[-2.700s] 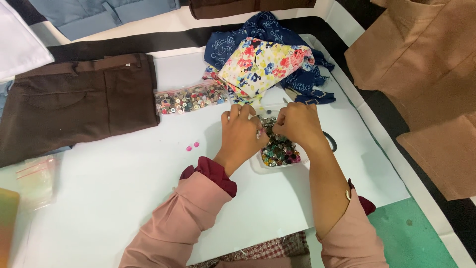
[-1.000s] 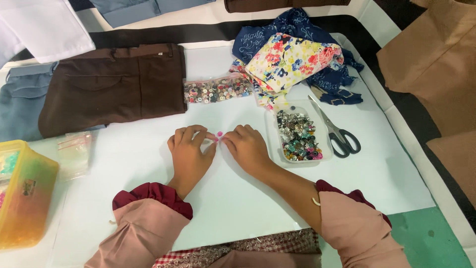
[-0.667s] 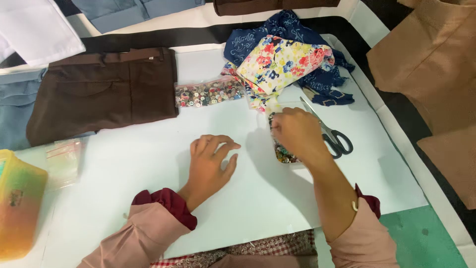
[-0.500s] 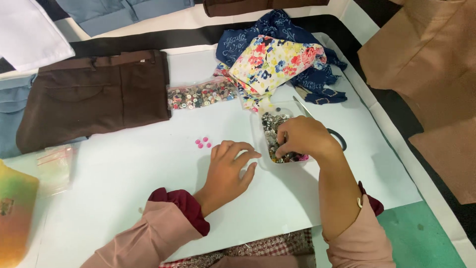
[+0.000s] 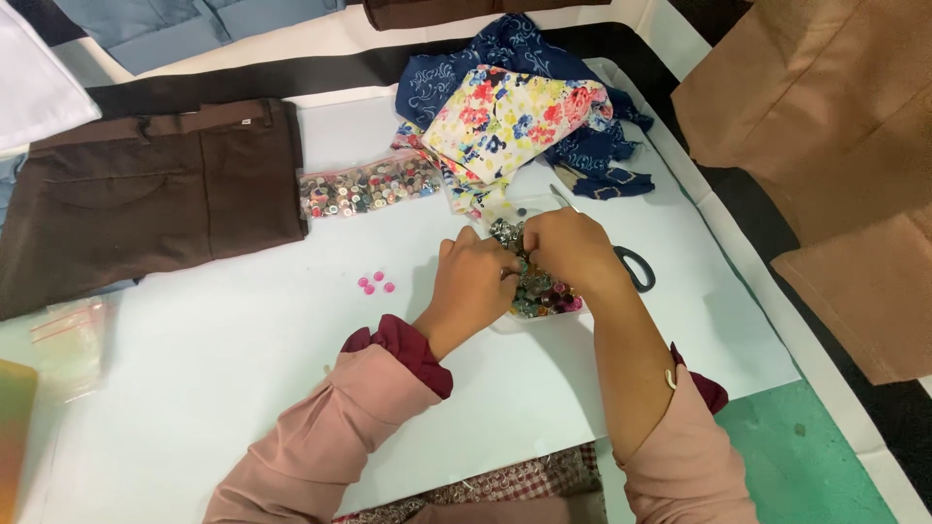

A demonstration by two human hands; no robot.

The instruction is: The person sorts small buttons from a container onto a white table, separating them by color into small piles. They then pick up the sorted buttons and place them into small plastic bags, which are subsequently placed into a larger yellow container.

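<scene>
Nearest the camera, two pink sleeves with maroon cuffs reach forward over the white sheet-covered desk [image 5: 243, 388], beside a strip of green mat [image 5: 806, 456] at the near right. The left hand [image 5: 476, 281] and the right hand [image 5: 573, 247] are brought together, fingertips meeting over the small clear plastic tray of mixed buttons [image 5: 539, 291], fingers curled down into the heap; whether either has actually pinched a button I cannot tell, since the fingers hide what lies under them. That tray sits on the desk right under both hands, a little right of centre. Just left of the left hand lie three small pink buttons [image 5: 376, 283], set apart from the heap, which suggests sorting has only begun: three are out, and the tray looks nearly full. One pair of black-handled scissors [image 5: 631, 264] lies just beyond the right hand, partly hidden. At the far left edge is one clear plastic bag [image 5: 68, 340] and the corner of a yellowish box [image 5: 15, 427]. Farther on, one clear packet of assorted buttons [image 5: 367, 184] lies beside one folded pair of dark brown trousers [image 5: 146, 194]. Beyond the tray is a floral patterned cloth [image 5: 515, 112] piled on navy printed fabric [image 5: 582, 155], and tan fabric [image 5: 825, 126] lies at the far right.
</scene>
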